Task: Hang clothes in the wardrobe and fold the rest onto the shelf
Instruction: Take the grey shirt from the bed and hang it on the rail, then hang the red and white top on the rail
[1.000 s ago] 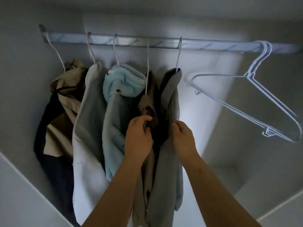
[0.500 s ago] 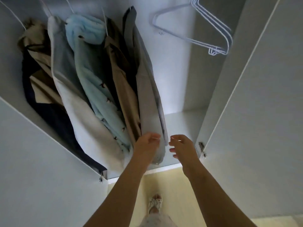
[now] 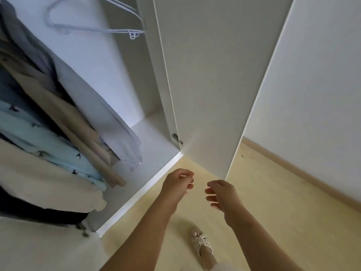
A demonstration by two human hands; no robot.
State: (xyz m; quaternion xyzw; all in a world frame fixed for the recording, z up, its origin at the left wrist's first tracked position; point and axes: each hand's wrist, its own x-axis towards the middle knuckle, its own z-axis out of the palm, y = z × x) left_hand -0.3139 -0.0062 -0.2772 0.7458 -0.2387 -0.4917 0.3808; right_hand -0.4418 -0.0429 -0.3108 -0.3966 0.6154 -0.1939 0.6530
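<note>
Wardrobe (image 3: 154, 137) holds hung grey garment (image 3: 109, 114), beige garment (image 3: 58, 106), light-blue patterned garment (image 3: 39, 137), cream garment (image 3: 39, 182); wire hangers (image 3: 93, 30), apparently two, alongside. Left hand (image 3: 176, 184), right hand (image 3: 220, 194): fingers loosely curled, gripping nothing.

Your left hand (image 3: 176, 185) and right hand (image 3: 222, 196) hover side by side, a little apart, over the pale yellow floor (image 3: 273, 202), fingers loosely curled. They lie just in front of the open wardrobe (image 3: 121, 75). Inside it, at left, garments hang packed together. A grey garment (image 3: 109, 118) is outermost, then a beige garment (image 3: 64, 114), a light blue patterned garment (image 3: 39, 137), a cream garment (image 3: 39, 184) and a dark garment (image 3: 29, 214). White wire hangers (image 3: 93, 29) hang bare at the top, right of the clothes. The white door (image 3: 205, 75) stands open at right, with a metal hinge (image 3: 177, 138) near its lower corner. Your foot, in a patterned shoe (image 3: 201, 245), stands on the floor below the hands.
</note>
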